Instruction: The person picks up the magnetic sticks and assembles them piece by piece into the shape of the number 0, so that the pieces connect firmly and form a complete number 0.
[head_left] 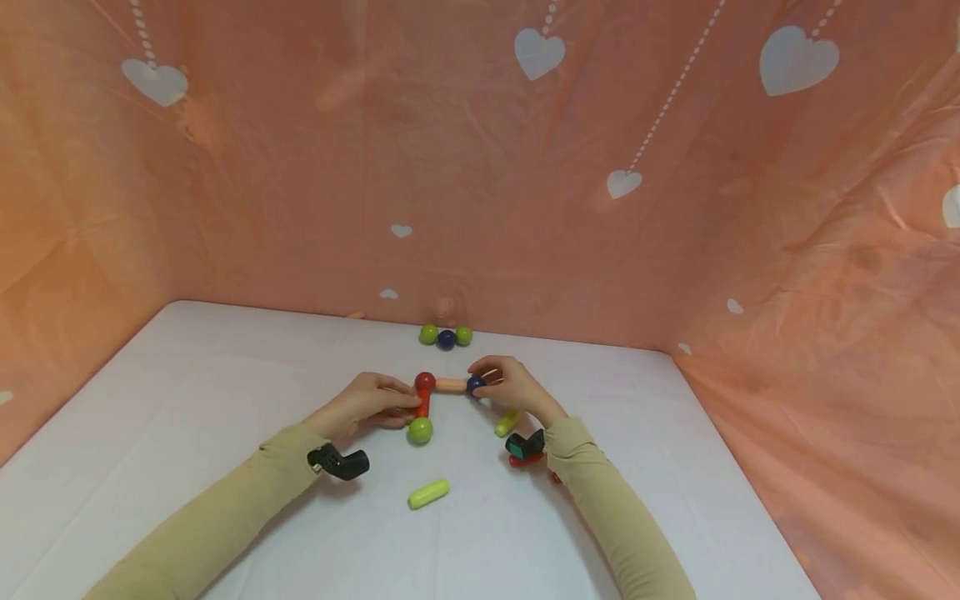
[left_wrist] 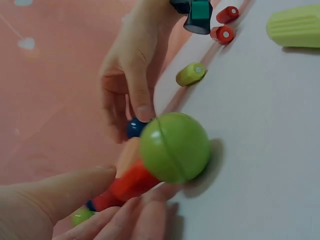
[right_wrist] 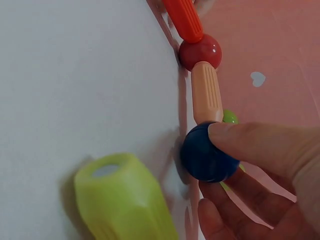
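Observation:
An L-shaped chain of magnetic balls and rods lies at the middle of the table. It joins a green ball, an orange-red rod, a red ball, a peach rod and a dark blue ball. My left hand pinches the orange-red rod between thumb and fingers, just behind the green ball. On the other end, my right hand holds the blue ball, its thumb on top and fingers beneath. A ribbed yellow-green rod lies close to the right hand.
Farther back, two green balls and a blue ball sit together by the curtain. Another yellow-green rod lies in front. Red rods lie near the right wrist, partly hidden by its camera in the head view.

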